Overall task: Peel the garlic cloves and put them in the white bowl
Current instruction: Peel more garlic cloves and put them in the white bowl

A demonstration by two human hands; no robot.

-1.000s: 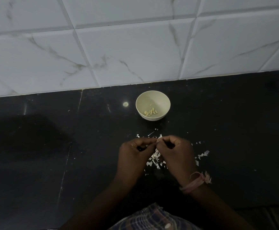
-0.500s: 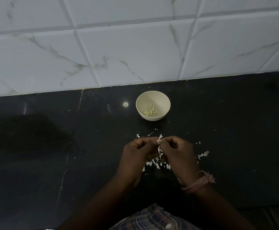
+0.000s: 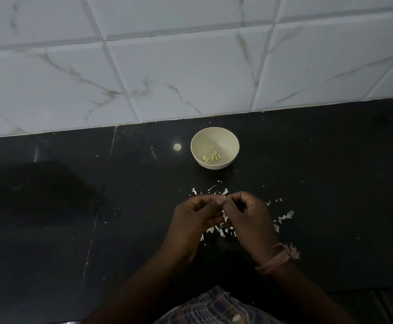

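Note:
The white bowl (image 3: 215, 139) stands on the black counter near the tiled wall, with several peeled garlic cloves (image 3: 212, 157) lying in its bottom. Just in front of it my left hand (image 3: 196, 215) and my right hand (image 3: 247, 216) meet fingertip to fingertip above the counter. Both pinch a small garlic clove (image 3: 222, 198) between thumbs and forefingers; only a pale sliver of it shows, the rest is hidden by my fingers. White bits of garlic skin (image 3: 284, 216) lie scattered under and to the right of my hands.
The black stone counter (image 3: 74, 218) runs left and right, with a white marble-look tiled wall (image 3: 191, 66) behind it. A small round light reflection (image 3: 177, 146) sits left of the bowl. A thread band is on my right wrist (image 3: 277, 260).
My hands have stayed in the same spot, fingers shifting slightly on the clove. A few more skin flakes show beneath them than a second ago.

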